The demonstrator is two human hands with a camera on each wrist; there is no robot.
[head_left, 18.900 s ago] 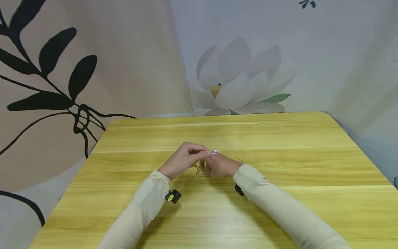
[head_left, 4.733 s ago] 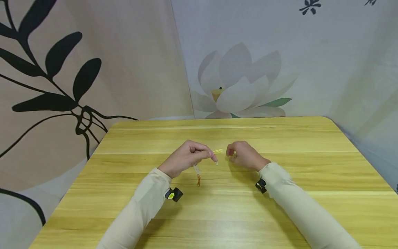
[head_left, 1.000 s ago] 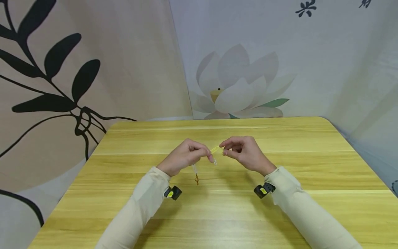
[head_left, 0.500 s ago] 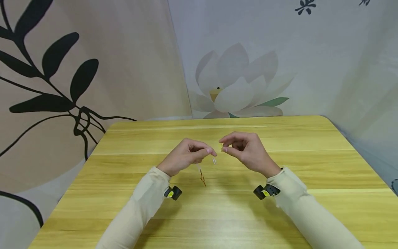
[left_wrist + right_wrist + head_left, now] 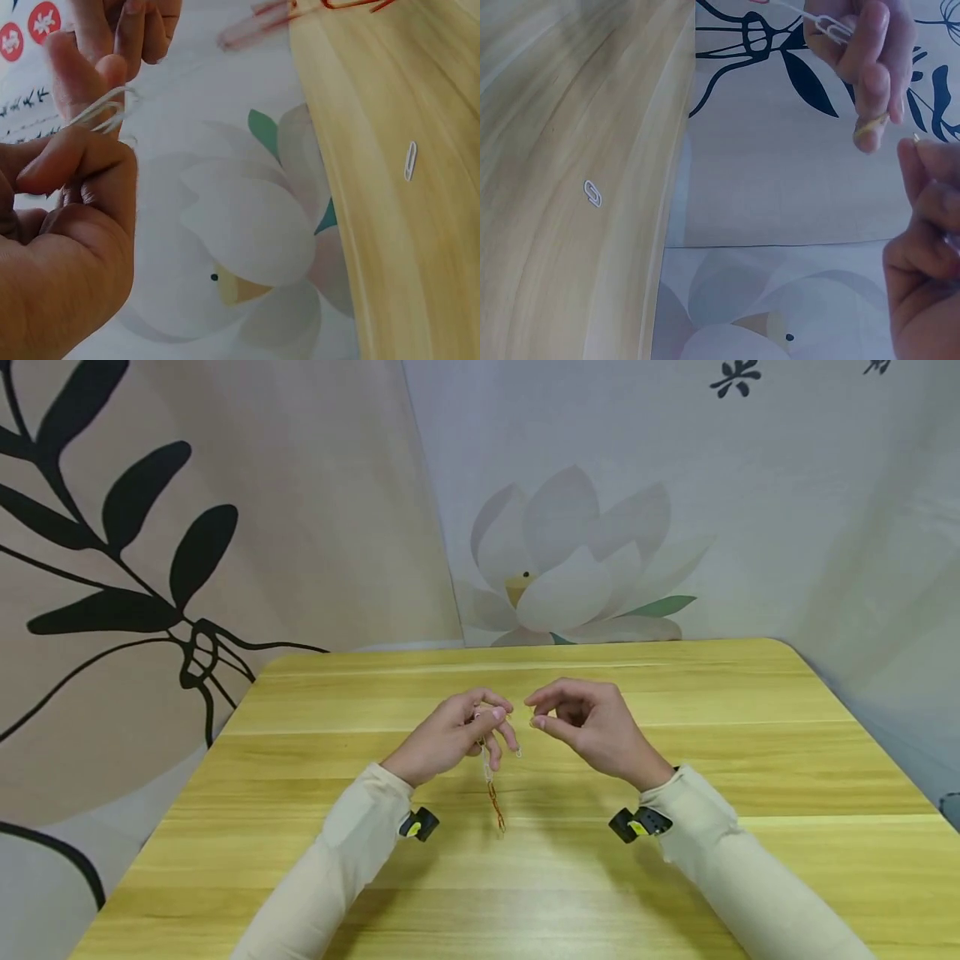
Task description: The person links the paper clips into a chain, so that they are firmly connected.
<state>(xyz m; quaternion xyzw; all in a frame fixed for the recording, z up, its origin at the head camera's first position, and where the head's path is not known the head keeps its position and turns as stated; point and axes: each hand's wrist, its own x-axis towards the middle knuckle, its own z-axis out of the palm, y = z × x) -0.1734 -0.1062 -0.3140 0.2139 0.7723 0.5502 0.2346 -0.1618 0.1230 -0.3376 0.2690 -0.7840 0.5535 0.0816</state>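
My left hand (image 5: pixel 450 731) holds a chain of paper clips between thumb and forefinger, its other fingers spread. White clips (image 5: pixel 487 766) form the upper part, and orange clips (image 5: pixel 495 806) dangle at the lower end. A yellow clip (image 5: pixel 871 125) shows at a left fingertip in the right wrist view. Across a small gap, my right hand (image 5: pixel 596 727) pinches a small yellow paper clip (image 5: pixel 916 138) between thumb and forefinger, mostly hidden by the fingertips. In the left wrist view, white clips (image 5: pixel 101 109) stick out above my left fingers and the orange end is blurred.
One loose white paper clip (image 5: pixel 410 161) lies on the wooden table (image 5: pixel 525 893), below the hands. The table's far edge meets a hanging printed cloth (image 5: pixel 337 527) with leaves and a lotus.
Over the last second the hands parted, the right carrying off a yellow clip. My left fingers have since spread, and the chain hangs lower and further right. Much earlier, yellow lay on the table.
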